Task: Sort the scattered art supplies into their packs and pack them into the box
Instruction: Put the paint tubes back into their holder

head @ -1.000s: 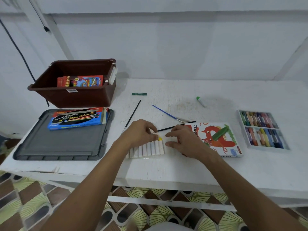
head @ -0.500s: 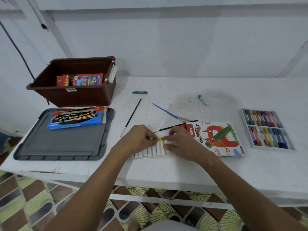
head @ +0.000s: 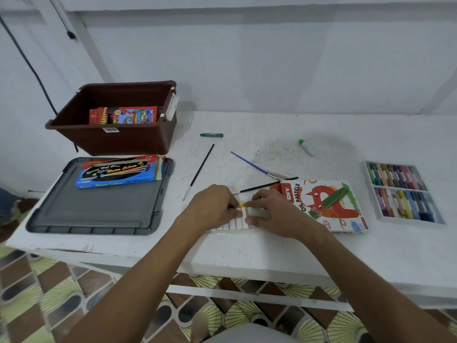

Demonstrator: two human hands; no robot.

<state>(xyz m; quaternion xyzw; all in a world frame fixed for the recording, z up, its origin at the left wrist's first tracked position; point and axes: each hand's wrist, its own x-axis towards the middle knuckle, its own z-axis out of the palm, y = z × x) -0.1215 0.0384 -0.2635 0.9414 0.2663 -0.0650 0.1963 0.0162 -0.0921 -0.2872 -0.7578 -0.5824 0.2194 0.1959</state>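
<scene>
Now both hands have drawn closer over the row of white paint tubes (head: 235,222) near the front edge of the table (head: 247,246), covering more of it than a second ago, when most tubes showed. The left hand (head: 212,209) and right hand (head: 269,212) meet with curled fingers at a small yellow cap (head: 242,205), pinching the tube there. The tubes are short, smooth cylinders packed side by side in a clear tray.

Just right of them lies the flat cardboard oil pastels box (head: 329,206), glossy, with a red cat print. Near the right edge sits the open pastel tray (head: 401,191), two rows of blunt coloured sticks. Thin brushes (head: 199,172) lie in the middle. At the back left corner stands the brown plastic box (head: 116,139), its grey ribbed lid (head: 99,211) in front carrying the blue water colour pack (head: 118,172).
</scene>
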